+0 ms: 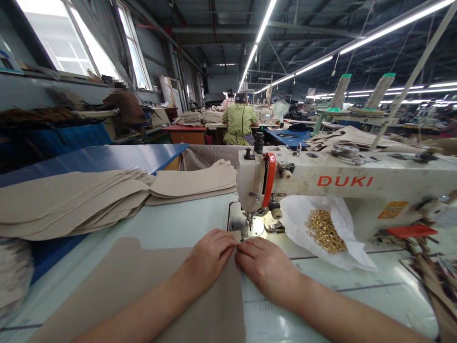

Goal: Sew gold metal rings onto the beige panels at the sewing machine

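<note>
A flat beige fabric piece (143, 281) lies on the pale table in front of me. My left hand (210, 259) rests on its far right corner with fingers curled and pinched on the fabric edge. My right hand (266, 267) sits just to the right, fingertips meeting the left hand's and pressed on the same corner. Both hands are right in front of the presser foot (250, 226) of a white sewing machine (339, 183) marked DUKI.
A stack of cut beige pieces (89, 200) covers the left of the table. A white bag of gold metal rings (324, 231) lies under the machine arm. Scraps lie at the far right edge (439, 281). Other people (241, 124) work at benches behind.
</note>
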### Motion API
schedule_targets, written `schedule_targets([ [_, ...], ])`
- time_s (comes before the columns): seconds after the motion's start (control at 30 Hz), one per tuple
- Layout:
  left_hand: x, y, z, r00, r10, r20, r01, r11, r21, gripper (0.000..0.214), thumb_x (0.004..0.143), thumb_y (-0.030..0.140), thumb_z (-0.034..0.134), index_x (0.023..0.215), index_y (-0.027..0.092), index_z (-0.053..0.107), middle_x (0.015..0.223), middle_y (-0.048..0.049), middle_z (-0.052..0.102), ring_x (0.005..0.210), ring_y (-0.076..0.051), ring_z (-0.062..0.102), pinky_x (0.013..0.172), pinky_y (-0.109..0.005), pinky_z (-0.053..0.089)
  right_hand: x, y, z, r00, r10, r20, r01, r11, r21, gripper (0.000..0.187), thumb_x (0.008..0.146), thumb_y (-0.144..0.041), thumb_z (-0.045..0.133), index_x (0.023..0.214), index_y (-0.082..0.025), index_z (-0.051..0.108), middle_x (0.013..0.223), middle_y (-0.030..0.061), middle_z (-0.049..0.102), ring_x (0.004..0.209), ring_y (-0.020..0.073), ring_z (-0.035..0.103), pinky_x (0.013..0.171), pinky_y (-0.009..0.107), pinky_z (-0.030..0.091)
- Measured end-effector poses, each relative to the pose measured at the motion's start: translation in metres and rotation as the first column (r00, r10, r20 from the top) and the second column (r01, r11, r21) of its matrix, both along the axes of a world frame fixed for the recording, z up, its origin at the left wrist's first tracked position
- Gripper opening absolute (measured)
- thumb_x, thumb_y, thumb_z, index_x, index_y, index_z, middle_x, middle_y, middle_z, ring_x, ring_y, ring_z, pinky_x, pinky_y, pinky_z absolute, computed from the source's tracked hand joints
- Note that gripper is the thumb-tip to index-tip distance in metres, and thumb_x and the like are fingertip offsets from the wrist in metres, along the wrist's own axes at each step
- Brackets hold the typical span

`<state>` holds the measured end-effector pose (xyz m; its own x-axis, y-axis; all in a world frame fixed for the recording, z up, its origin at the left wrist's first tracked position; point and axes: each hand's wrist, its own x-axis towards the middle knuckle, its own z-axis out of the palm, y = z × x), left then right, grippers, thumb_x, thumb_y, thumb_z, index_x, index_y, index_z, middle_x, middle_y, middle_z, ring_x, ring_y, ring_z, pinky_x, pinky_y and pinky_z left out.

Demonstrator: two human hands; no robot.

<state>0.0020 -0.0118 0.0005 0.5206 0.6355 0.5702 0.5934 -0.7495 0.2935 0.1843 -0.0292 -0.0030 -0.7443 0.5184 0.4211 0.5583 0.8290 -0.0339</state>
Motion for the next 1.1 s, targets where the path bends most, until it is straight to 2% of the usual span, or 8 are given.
schedule_targets([
  [0.3, -0.003, -0.003, 0.001, 0.999, -0.027, -0.031, 0.028, 0.999, 0.026, 0.017, 0.085, 0.011, 0.049, 0.081, 0.018, 0.064, 0.08, -0.0039, 0.07, 0.077, -0.017, 0.062, 0.07, -0.029, 0.053, -0.001, 0.0, -0.001, 0.998, -0.015, 0.066, 0.013, 1.0, 0.028, 0.006, 0.087, -0.018, 0.057, 0.086, -0.013, 0.06, 0.087, 0.0055, 0.062, 0.085, 0.0198, 0.053, 0.079, 0.032, 0.044],
  [0.5, 0.003, -0.001, 0.004, 0.999, -0.029, -0.042, 0.031, 0.998, 0.045, 0.021, 0.088, 0.014, 0.045, 0.082, 0.017, 0.064, 0.079, -0.0048, 0.069, 0.075, -0.017, 0.062, 0.068, -0.029, 0.053, 0.003, 0.007, 0.002, 0.992, 0.017, 0.124, -0.024, 0.998, 0.061, 0.006, 0.086, -0.018, 0.058, 0.084, -0.013, 0.059, 0.086, 0.0048, 0.062, 0.084, 0.0199, 0.053, 0.077, 0.032, 0.043],
  [0.73, 0.017, 0.017, -0.003, 0.997, -0.066, -0.044, 0.07, 0.994, 0.09, 0.02, 0.089, 0.015, 0.046, 0.08, 0.018, 0.063, 0.078, -0.0039, 0.069, 0.075, -0.016, 0.063, 0.068, -0.028, 0.053, 0.018, 0.013, 0.006, 0.99, -0.035, 0.138, 0.028, 0.998, 0.054, 0.007, 0.088, -0.019, 0.056, 0.085, -0.013, 0.059, 0.09, 0.0062, 0.063, 0.085, 0.0196, 0.053, 0.076, 0.032, 0.043],
  [1.1, 0.027, 0.046, -0.007, 0.997, -0.061, -0.04, 0.065, 0.992, 0.105, 0.026, 0.092, 0.019, 0.04, 0.085, 0.018, 0.065, 0.085, -0.004, 0.072, 0.081, -0.016, 0.065, 0.077, -0.03, 0.054, 0.027, 0.032, 0.001, 0.993, -0.077, 0.089, 0.079, 0.997, -0.02, 0.006, 0.088, -0.016, 0.055, 0.091, -0.012, 0.058, 0.094, 0.008, 0.064, 0.088, 0.0199, 0.053, 0.08, 0.032, 0.043],
])
